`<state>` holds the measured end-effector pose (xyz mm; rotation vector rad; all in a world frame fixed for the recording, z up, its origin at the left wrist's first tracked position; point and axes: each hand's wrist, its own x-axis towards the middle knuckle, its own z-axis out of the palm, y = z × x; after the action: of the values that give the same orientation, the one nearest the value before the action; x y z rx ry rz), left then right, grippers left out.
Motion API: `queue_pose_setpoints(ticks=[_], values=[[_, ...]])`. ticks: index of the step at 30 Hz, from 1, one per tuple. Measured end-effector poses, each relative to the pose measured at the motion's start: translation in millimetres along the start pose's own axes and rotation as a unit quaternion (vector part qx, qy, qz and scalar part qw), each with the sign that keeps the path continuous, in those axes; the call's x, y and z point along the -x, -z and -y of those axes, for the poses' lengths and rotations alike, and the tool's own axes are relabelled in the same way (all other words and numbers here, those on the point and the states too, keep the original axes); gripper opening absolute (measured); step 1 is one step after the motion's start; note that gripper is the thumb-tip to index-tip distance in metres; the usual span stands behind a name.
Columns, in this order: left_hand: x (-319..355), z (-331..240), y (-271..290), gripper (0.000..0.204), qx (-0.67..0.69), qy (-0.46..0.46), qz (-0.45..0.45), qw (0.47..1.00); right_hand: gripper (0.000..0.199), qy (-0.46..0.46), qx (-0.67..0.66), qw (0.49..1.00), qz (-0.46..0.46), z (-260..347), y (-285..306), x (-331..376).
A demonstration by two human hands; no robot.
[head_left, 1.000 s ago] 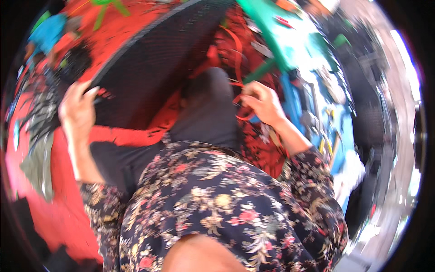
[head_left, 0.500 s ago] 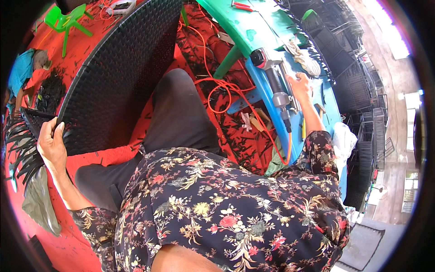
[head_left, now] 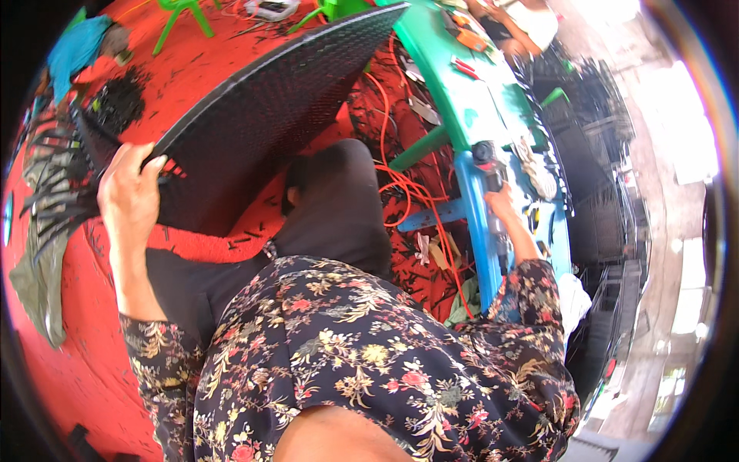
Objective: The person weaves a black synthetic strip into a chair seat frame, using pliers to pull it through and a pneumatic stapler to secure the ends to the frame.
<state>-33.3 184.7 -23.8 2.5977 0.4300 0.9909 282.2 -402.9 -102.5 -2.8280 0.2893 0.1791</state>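
Note:
My left hand (head_left: 129,192) is closed on the edge of a large curved black woven wicker panel (head_left: 254,115), thumb on its near side. Loose black strands (head_left: 58,181) hang from the panel's left end beside this hand. On the blue table at the right, my right hand (head_left: 504,206) has its fingers wrapped round a grey and black air tool (head_left: 493,181) that lies along the table edge. Part of the tool is hidden under the hand. A pale glove (head_left: 539,175) lies just beyond it.
A green table (head_left: 443,58) adjoins the blue table (head_left: 471,231), with red-handled pliers (head_left: 465,68) on it. Orange hose (head_left: 385,115) loops over the red floor among black scraps. Another person in blue (head_left: 77,50) crouches at far left; a second person's arm (head_left: 516,31) shows beyond the green table.
My right hand has gone from beside the air tool to gripping it. The view has shifted, and the panel with my left hand appears further right; another person's arm has come into view.

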Motion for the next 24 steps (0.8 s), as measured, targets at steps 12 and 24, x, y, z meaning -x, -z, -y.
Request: queue_pose_setpoints(ticks=[12,24], values=[[9,-7,-4,0.013,-0.059,0.024,-0.047,0.997,0.045,0.321,-0.346,0.827,0.306,257,93,226],[1,-13,-11,0.012,0.002,-0.011,-0.016,1.0,0.046,0.348,-0.31,0.712,0.525,341,74,288]])
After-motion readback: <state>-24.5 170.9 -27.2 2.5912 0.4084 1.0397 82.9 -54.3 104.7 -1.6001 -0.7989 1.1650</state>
